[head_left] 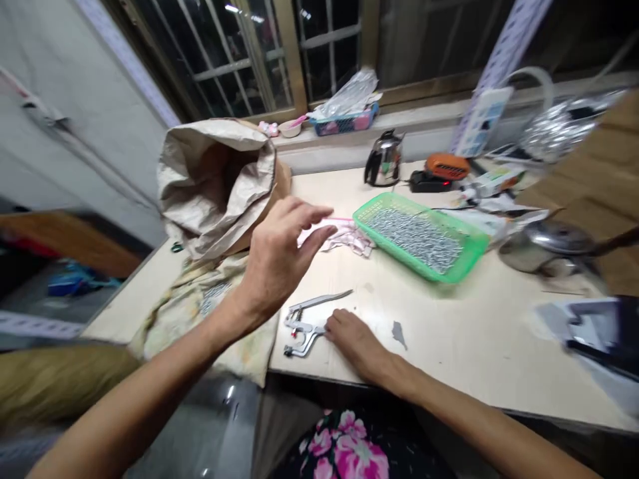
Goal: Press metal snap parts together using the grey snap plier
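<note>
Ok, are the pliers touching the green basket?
Apart. The head view shows bare tabletop between the pliers and the green basket.

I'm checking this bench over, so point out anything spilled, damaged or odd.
A ragged grey patch shows on the tabletop beside the right hand, perhaps wear or a scrap. Small metal pieces lie loose on the stained cloth, possibly spilled, since similar-looking ones sit in the green basket.
</note>
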`<state>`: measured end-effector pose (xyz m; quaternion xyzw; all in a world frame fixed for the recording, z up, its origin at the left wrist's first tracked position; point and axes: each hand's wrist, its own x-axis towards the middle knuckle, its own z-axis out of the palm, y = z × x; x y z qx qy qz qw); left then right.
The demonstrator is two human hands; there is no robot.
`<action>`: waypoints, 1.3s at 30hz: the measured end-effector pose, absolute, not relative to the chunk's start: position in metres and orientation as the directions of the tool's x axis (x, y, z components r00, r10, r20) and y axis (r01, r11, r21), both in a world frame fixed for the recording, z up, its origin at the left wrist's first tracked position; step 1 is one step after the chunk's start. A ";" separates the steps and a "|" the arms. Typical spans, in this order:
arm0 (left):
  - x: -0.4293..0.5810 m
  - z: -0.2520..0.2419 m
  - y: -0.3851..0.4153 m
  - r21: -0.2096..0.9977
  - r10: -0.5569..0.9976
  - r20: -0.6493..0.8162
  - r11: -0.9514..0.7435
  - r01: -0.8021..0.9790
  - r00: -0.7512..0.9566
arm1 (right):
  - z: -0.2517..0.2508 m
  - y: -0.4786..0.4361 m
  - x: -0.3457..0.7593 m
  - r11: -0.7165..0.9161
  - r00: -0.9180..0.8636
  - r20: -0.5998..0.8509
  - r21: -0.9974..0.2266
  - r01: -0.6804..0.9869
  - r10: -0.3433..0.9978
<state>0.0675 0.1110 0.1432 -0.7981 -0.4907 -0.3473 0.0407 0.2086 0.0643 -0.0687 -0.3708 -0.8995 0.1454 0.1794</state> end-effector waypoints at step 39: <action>0.053 -0.052 -0.006 0.354 0.870 0.174 -0.492 0.795 0.461 | -0.042 0.154 0.214 0.737 -0.750 0.102 -0.312 0.600 0.653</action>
